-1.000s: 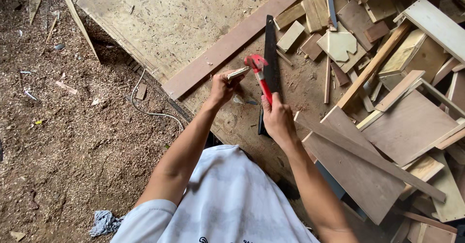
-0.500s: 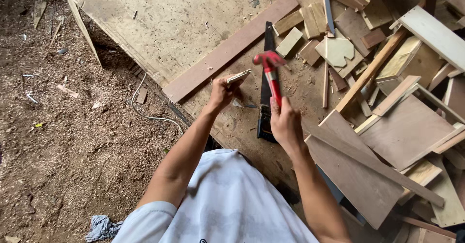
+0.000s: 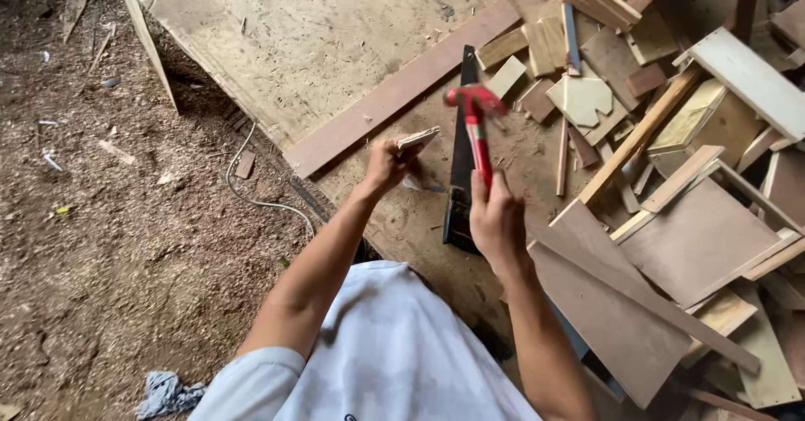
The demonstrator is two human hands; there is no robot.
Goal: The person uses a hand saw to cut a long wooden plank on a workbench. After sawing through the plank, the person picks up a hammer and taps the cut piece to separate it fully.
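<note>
Head view looks straight down on my two bare arms over a big plywood sheet (image 3: 277, 44). My right hand (image 3: 496, 220) is clenched around the red handle of a hammer (image 3: 475, 127), its head raised above the black handsaw (image 3: 461, 169) that lies flat on the sheet. My left hand (image 3: 386, 165) pinches a small wooden piece (image 3: 418, 140), held just left of the saw and near the end of a long reddish board (image 3: 394, 94). Offcuts of wood (image 3: 696, 236) are heaped to the right. On the left, dirt floor (image 3: 101, 245) and a thin white cord (image 3: 251, 194).
</note>
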